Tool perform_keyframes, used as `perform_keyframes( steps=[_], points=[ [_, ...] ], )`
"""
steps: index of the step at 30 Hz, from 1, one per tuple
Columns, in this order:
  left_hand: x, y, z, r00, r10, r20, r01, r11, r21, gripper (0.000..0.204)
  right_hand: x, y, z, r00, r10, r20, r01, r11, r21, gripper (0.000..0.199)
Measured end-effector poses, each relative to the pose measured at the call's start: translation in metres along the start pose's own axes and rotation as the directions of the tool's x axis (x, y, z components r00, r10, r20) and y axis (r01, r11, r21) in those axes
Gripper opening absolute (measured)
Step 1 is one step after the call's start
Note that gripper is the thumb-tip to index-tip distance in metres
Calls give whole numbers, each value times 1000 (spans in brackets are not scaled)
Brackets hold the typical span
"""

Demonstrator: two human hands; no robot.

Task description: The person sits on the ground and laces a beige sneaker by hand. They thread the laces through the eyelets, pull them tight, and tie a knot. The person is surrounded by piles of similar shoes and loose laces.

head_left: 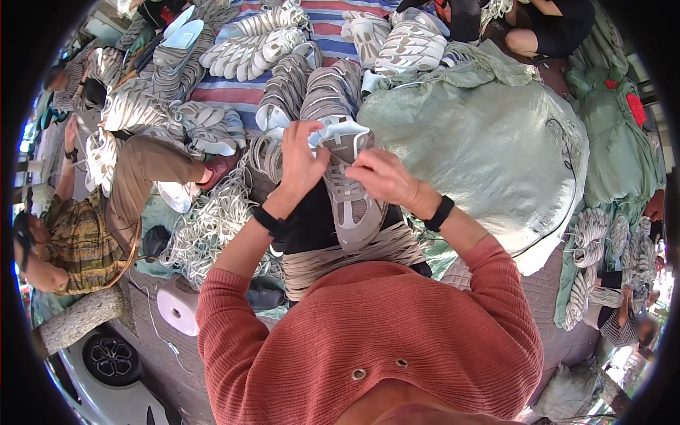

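Frame center: left hand (301,166) & right hand (382,177) both pinch the beige mesh sneaker (352,202) w/ white tongue; best kept steady on lap, tongue pulled taut.

Ground cover: striped mat (234,92), red, blue and white
Right side: big pale green sack (482,142)
Light: bright daylight, outdoors
Lower left: car wheel (111,358)
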State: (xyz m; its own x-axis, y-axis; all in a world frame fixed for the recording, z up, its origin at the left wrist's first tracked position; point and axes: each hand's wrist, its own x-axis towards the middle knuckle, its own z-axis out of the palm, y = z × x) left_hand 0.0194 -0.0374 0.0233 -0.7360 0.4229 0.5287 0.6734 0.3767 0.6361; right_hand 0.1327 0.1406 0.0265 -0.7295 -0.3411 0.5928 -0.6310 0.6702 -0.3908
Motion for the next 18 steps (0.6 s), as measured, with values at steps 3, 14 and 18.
perform_keyframes(
  steps=[3,14,18],
  points=[
    [-4,14,-5,912,205,356,-184,979,-92,20,-8,4,11,967,177,-182,-187,981,-43,24],
    [-13,6,7,841,-96,532,298,904,-308,11,-14,60,1,858,392,332,-514,658,550,31],
    [-17,7,4,837,-49,545,307,866,-394,13,-8,69,4,850,315,422,-515,663,543,25]
  ],
)
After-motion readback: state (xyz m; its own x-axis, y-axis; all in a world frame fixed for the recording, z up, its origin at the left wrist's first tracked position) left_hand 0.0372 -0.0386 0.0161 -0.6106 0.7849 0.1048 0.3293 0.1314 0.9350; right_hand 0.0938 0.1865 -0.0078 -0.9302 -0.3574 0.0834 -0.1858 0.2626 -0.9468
